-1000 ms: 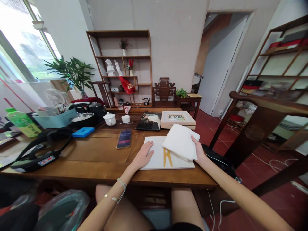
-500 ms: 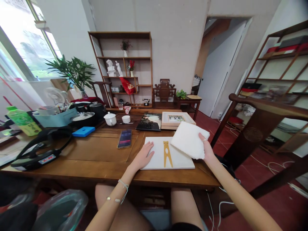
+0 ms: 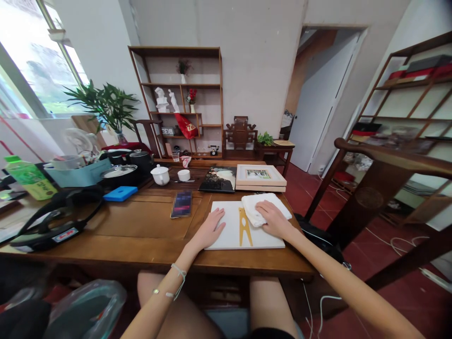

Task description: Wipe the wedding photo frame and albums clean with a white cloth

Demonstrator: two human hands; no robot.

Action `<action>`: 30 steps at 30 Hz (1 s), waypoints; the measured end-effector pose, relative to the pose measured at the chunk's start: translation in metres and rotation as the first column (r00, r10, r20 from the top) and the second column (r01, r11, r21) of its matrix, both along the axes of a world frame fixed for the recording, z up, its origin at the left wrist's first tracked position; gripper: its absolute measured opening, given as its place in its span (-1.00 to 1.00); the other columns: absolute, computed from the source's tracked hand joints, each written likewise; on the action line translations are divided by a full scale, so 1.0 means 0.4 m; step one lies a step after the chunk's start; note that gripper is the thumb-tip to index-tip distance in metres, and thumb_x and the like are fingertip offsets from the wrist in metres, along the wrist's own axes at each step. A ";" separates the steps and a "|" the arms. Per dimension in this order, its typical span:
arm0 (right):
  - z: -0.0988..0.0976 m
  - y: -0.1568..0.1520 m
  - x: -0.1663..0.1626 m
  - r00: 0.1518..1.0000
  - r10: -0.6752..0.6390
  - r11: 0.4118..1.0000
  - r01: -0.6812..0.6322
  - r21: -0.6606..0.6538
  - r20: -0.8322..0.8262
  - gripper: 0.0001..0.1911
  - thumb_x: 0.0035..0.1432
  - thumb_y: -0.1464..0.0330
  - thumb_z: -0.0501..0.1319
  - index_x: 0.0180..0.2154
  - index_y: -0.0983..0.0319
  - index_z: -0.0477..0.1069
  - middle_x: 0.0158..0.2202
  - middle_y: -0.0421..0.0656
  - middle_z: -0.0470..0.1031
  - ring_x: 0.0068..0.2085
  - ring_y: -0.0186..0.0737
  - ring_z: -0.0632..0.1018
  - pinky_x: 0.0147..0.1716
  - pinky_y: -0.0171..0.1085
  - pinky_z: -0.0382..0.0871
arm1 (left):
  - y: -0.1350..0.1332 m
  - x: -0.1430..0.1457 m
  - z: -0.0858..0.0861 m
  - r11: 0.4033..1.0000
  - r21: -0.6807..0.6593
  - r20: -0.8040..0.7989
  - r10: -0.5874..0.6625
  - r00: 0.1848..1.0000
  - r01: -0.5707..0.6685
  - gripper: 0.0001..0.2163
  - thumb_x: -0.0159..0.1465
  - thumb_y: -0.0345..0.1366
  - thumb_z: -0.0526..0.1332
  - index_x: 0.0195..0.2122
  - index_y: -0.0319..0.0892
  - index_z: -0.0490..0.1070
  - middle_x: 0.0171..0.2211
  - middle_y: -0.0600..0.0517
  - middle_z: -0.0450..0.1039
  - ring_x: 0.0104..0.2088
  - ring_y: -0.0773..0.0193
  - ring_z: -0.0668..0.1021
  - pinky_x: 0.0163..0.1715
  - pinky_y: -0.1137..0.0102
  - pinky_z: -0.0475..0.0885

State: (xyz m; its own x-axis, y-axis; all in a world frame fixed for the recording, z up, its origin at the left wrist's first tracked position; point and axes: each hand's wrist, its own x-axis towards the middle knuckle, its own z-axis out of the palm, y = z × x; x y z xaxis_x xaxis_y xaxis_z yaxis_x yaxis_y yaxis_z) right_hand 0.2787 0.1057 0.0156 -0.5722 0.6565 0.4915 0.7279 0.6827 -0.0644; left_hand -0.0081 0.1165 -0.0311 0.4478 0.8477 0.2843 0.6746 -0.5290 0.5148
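A white board [image 3: 226,238] lies flat near the table's front edge. My left hand [image 3: 211,228] rests on its left side, fingers stretched out and holding nothing. On the board's middle is a flat yellow shape [image 3: 244,231] with two legs and a small eared head. My right hand [image 3: 275,220] grips a folded white cloth [image 3: 280,205] and presses it down on the board's right part. The cloth touches or slightly covers the yellow shape's upper right edge. The right fingertips sink into the cloth and are partly hidden.
Behind the board lie a dark picture panel [image 3: 217,179] and pale wooden frames [image 3: 261,183]. Leftward are a phone [image 3: 181,204], a white lidded cup [image 3: 160,175], a small white cup [image 3: 183,175], a blue box [image 3: 121,193] and a black headset [image 3: 60,230]. A wooden chair [image 3: 374,188] stands at right.
My right hand has brought the cloth down and left, from raised above the board's right side to lying on it. The cloth is now bunched under the hand. My left hand stays put.
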 end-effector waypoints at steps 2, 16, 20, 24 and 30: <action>-0.025 0.041 0.000 0.998 -0.064 0.995 0.065 -0.079 0.008 -0.36 -0.23 0.57 0.06 0.02 0.35 0.33 0.13 0.12 0.32 0.19 0.04 0.28 0.17 0.08 0.06 | 0.002 0.000 -0.002 1.000 0.009 0.009 -0.005 1.000 0.005 -0.55 0.32 -0.15 -0.01 0.20 -0.17 0.19 0.28 -0.08 0.13 0.31 0.10 0.10 0.29 0.06 -0.02; 0.044 -0.248 -0.041 0.952 -0.071 0.941 0.163 -0.295 0.299 -0.49 -0.15 0.48 0.16 -0.05 0.21 0.39 0.05 0.05 0.35 0.10 0.11 0.29 0.08 0.05 0.13 | -0.007 0.009 0.003 1.000 0.017 0.037 0.022 0.999 -0.023 -0.57 0.31 -0.17 0.00 0.16 -0.20 0.23 0.25 -0.13 0.17 0.30 0.07 0.15 0.28 0.05 0.02; 0.073 -0.251 -0.036 0.976 -0.011 0.926 0.093 -0.366 0.220 -0.60 -0.14 0.50 0.14 -0.16 0.25 0.42 0.02 0.05 0.33 0.06 0.06 0.31 0.05 -0.01 0.19 | -0.007 0.009 0.004 1.000 -0.003 0.016 0.016 1.000 -0.016 -0.55 0.31 -0.17 -0.01 0.17 -0.27 0.22 0.26 -0.15 0.15 0.31 0.06 0.11 0.29 0.06 -0.01; 0.054 -0.123 -0.029 0.996 -0.027 0.938 0.053 -0.343 0.081 -0.47 -0.16 0.55 0.10 -0.04 0.31 0.37 0.14 0.11 0.24 0.21 0.06 0.19 0.15 0.02 0.06 | -0.008 0.007 0.008 1.000 -0.010 -0.001 0.007 1.000 -0.008 -0.54 0.31 -0.17 -0.01 0.18 -0.28 0.21 0.27 -0.16 0.13 0.31 0.07 0.11 0.29 0.07 -0.01; 0.021 0.039 -0.037 0.991 -0.127 0.926 0.137 -0.352 0.049 -0.28 -0.09 0.51 0.04 0.19 0.38 0.16 0.24 0.11 0.18 0.28 0.00 0.13 0.23 0.08 -0.13 | -0.007 0.004 0.009 1.000 0.004 0.014 0.008 1.000 -0.008 -0.56 0.31 -0.16 -0.01 0.18 -0.22 0.21 0.27 -0.13 0.15 0.30 0.09 0.13 0.29 0.06 -0.01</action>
State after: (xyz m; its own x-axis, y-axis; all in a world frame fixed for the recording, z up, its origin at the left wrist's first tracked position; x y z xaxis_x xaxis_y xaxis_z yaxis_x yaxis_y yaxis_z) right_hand 0.2640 0.1214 0.0239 -0.4776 0.8554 0.2005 0.8144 0.5166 -0.2643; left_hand -0.0064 0.1137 -0.0276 0.4372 0.8500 0.2940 0.6717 -0.5259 0.5218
